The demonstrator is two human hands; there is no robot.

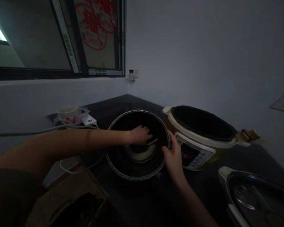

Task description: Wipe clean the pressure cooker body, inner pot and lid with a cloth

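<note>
black pot (132, 169) mid-scene on the bench (137, 201): mouth up, axis roughly upright, round. smooth dark wall, speckled rim (137, 178), pale patch (140, 155) at the bottom. right hand (175, 154) clamps the right edge, thumb inside. left hand (140, 135) is inside, fingers part-curled; can't tell if it's holding anything. left forearm (97, 140) crosses the left edge. cooker (196, 154) just right, cup (67, 114) far left.
</note>
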